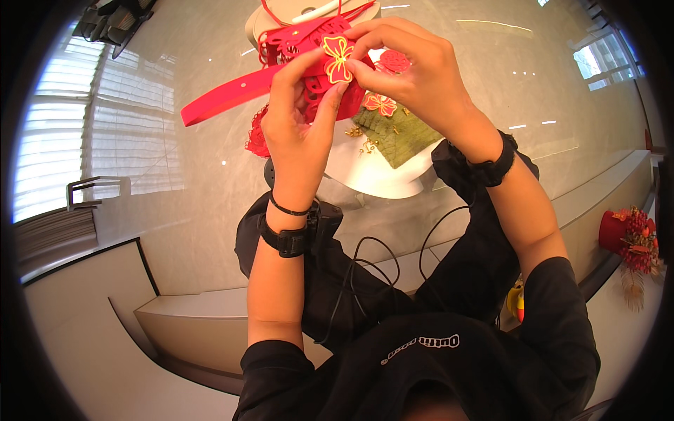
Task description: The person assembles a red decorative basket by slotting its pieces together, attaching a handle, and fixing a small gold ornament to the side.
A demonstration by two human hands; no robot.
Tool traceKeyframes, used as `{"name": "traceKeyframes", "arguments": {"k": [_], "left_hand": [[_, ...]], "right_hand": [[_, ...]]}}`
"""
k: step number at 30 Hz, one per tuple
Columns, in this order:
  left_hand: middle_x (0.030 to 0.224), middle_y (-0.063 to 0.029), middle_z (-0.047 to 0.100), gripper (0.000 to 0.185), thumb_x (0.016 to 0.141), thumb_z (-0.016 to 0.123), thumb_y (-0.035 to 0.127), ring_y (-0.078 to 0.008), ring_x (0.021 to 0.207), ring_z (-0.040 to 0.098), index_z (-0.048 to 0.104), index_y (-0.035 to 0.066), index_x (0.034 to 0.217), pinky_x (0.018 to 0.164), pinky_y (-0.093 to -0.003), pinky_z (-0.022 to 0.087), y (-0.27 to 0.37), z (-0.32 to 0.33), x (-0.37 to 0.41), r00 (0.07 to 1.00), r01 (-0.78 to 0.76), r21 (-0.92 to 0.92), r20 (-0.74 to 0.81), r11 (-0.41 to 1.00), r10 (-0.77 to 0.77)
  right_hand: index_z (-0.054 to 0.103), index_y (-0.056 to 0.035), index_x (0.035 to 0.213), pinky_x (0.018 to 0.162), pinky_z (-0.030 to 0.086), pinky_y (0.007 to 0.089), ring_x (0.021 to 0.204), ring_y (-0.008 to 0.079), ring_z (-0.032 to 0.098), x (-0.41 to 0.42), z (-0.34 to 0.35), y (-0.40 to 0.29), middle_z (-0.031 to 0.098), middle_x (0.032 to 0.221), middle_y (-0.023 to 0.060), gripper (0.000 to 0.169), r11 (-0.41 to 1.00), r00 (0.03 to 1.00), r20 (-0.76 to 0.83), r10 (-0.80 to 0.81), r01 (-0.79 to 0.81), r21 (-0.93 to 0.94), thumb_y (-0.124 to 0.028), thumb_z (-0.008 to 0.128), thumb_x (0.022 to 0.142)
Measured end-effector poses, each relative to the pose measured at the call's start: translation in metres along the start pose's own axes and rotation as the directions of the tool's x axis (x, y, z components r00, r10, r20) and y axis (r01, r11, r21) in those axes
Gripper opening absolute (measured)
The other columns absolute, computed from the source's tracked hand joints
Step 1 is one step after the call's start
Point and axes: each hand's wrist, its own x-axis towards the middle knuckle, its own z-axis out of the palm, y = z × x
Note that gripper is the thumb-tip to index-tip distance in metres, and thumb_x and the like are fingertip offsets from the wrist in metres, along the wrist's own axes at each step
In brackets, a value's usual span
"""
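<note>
Between my two hands is a red bow-shaped cutout with gold outlines (pixel 338 59), held upright against red openwork craft material (pixel 303 39) with a long red strip (pixel 226 94) reaching out to the left. My left hand (pixel 303 105) grips the strip and the bow's lower left edge between thumb and fingers. Fingertips of my right hand (pixel 416 68) pinch the bow's right side. Below them a second bow cutout (pixel 379 104) lies at a green cloth (pixel 403 137), near several small gold fasteners (pixel 368 146). What the fingers cover behind the bow is hidden.
The cloth lies on a small round white table (pixel 389 184). Red lacy pieces are at its left (pixel 257 134) and behind my right hand (pixel 394 61). Black cables (pixel 363 263) hang over my lap. A red pot with red berries (pixel 613 231) stands far right.
</note>
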Motion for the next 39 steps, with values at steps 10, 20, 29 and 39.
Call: {"name": "traceKeyframes", "arguments": {"k": [10, 20, 29, 39], "left_hand": [[0.114, -0.0125, 0.065, 0.039, 0.085, 0.069, -0.006, -0.0157, 0.103, 0.065, 0.057, -0.004, 0.123, 0.089, -0.0263, 0.054, 0.007, 0.000, 0.003, 0.980, 0.194, -0.186, 0.000, 0.963, -0.197], [0.105, -0.0089, 0.067, 0.026, 0.086, 0.069, -0.005, -0.0118, 0.097, 0.064, 0.061, -0.004, 0.111, 0.084, -0.0236, 0.053, 0.013, -0.001, 0.003, 0.965, 0.256, -0.247, 0.013, 0.935, -0.261], [0.101, -0.0061, 0.065, 0.018, 0.088, 0.067, -0.003, -0.0079, 0.089, 0.061, 0.061, -0.003, 0.105, 0.077, -0.0208, 0.050, 0.008, -0.002, -0.001, 0.945, 0.316, -0.307, 0.017, 0.898, -0.327], [0.097, -0.0049, 0.065, 0.015, 0.089, 0.067, -0.002, -0.0069, 0.085, 0.060, 0.061, -0.003, 0.103, 0.072, -0.0203, 0.050, 0.008, 0.000, -0.001, 0.951, 0.296, -0.276, -0.009, 0.914, -0.310]], "right_hand": [[0.067, -0.0011, 0.084, 0.071, 0.054, 0.0284, 0.079, 0.0189, 0.068, 0.001, -0.004, -0.002, 0.070, 0.084, 0.0078, 0.014, 0.998, 0.995, -0.076, -0.057, 0.055, -0.027, 0.000, 0.077, 0.074], [0.068, -0.0015, 0.085, 0.068, 0.054, 0.0265, 0.077, 0.0176, 0.068, 0.000, 0.000, 0.000, 0.070, 0.084, 0.0082, 0.015, 0.989, 0.987, -0.107, -0.117, 0.105, -0.107, -0.002, 0.079, 0.074], [0.068, -0.0014, 0.085, 0.062, 0.053, 0.0251, 0.070, 0.0158, 0.066, -0.003, 0.003, -0.003, 0.068, 0.082, 0.0070, 0.014, 0.996, 0.994, -0.091, -0.062, 0.055, -0.076, -0.002, 0.078, 0.075], [0.068, 0.0010, 0.087, 0.066, 0.053, 0.0252, 0.072, 0.0151, 0.067, 0.000, 0.000, -0.002, 0.069, 0.083, 0.0069, 0.012, 0.999, 0.998, -0.043, 0.048, -0.047, 0.024, -0.004, 0.075, 0.079]]}}
